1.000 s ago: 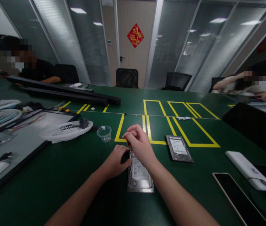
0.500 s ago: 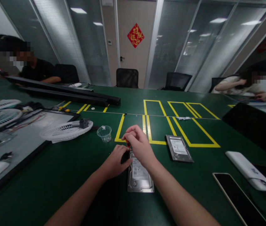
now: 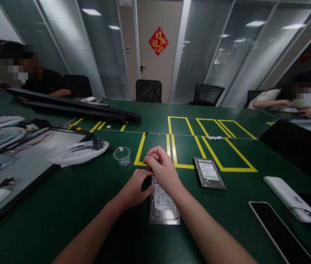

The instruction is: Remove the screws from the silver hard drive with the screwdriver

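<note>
Lower now at the right edge of the frame is the forearm of a seated person [image 3: 267,97], which was raised toward the head a second ago; the working left hand [image 3: 135,187] and right hand [image 3: 161,168], at the centre, have hardly shifted. Largest is the dark green tabletop [image 3: 95,179], marked with yellow tape [image 3: 238,169]. On the door, upper centre, hangs a red diamond sign [image 3: 158,41] in gold Chinese characters; I can make out 招 and 进. Below centre a silver hard drive [image 3: 164,211] lies flat, its white label too small to read from here, as is that of the second hard drive [image 3: 209,173] to its right. The left thumb rests on the nearer drive, fingers parted around its upper-left corner; how firm that grip is, I cannot tell. The right grip is narrow, pinching a small red-handled tool [image 3: 149,167] above that corner.
</note>
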`<state>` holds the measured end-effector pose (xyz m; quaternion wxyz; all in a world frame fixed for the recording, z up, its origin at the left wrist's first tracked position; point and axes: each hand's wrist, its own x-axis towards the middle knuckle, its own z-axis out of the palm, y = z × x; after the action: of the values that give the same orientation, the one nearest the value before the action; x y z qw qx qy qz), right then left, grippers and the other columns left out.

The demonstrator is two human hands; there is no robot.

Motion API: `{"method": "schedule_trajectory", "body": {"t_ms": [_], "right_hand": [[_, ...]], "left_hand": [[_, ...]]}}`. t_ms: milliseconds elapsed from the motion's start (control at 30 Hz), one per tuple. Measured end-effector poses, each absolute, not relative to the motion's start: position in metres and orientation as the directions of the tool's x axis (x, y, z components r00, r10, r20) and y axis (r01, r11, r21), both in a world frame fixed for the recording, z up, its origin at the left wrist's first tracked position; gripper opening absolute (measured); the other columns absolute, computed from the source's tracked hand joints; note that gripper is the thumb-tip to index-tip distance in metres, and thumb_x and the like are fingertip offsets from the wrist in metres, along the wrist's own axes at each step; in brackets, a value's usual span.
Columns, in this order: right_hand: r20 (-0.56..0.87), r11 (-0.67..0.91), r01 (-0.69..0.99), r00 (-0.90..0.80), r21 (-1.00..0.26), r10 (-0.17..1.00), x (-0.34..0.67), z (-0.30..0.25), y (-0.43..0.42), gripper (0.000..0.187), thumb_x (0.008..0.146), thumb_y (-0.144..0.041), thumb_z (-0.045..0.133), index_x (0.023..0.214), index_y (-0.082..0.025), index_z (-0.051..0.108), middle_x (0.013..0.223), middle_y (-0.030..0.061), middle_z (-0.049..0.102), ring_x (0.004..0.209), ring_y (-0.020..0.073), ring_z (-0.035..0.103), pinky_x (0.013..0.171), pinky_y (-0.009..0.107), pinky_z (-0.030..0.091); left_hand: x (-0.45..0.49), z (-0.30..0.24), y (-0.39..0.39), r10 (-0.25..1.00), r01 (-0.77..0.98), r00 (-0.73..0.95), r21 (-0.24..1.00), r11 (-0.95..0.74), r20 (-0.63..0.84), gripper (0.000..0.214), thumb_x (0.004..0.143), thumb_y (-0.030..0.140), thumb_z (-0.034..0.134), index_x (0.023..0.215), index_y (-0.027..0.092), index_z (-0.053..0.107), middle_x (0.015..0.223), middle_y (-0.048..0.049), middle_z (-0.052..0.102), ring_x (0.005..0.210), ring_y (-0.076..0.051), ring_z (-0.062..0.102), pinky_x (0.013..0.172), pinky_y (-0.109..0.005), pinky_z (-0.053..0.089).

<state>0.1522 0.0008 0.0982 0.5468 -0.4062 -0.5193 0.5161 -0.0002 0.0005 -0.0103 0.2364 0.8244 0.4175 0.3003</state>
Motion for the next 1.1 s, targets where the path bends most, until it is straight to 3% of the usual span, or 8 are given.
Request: {"method": "schedule_trajectory", "body": {"t_ms": [200,533,1100], "right_hand": [[0.158,0.147,-0.132,-0.076,-0.980,0.985,0.1530,0.0973,0.0014,0.011,0.088,-0.033,0.062,0.085,-0.024,0.057,0.071,-0.0039,0.061,0.075,0.0173,0.061,0.075,0.033,0.046],[0.178,0.174,-0.054,-0.081,-0.983,0.981,0.1556,0.0973,0.0019,0.015,0.091,-0.034,0.060,0.081,-0.024,0.056,0.075,-0.0034,0.056,0.070,0.0163,0.051,0.067,0.031,0.039],[0.153,0.146,-0.106,-0.064,-0.984,0.986,0.1534,0.0934,0.0025,0.018,0.094,-0.038,0.061,0.085,-0.024,0.057,0.078,-0.0015,0.064,0.076,0.0170,0.059,0.073,0.031,0.045]], "left_hand": [[0.0006,-0.0078,0.0004,0.829,0.563,0.484,0.627,-0.539,0.279,0.032,0.092,0.024,0.072,0.123,0.022,0.067,0.122,-0.0113,0.070,0.117,-0.032,0.060,0.104,-0.052,0.052],[-0.0004,-0.0092,0.0001,0.830,0.568,0.488,0.625,-0.536,0.270,0.028,0.093,0.025,0.071,0.121,0.021,0.066,0.122,-0.0118,0.069,0.117,-0.032,0.059,0.103,-0.052,0.052],[-0.0002,-0.0084,0.0001,0.829,0.566,0.485,0.623,-0.540,0.278,0.029,0.093,0.024,0.072,0.121,0.022,0.066,0.121,-0.0107,0.069,0.117,-0.032,0.060,0.104,-0.050,0.052]]}}
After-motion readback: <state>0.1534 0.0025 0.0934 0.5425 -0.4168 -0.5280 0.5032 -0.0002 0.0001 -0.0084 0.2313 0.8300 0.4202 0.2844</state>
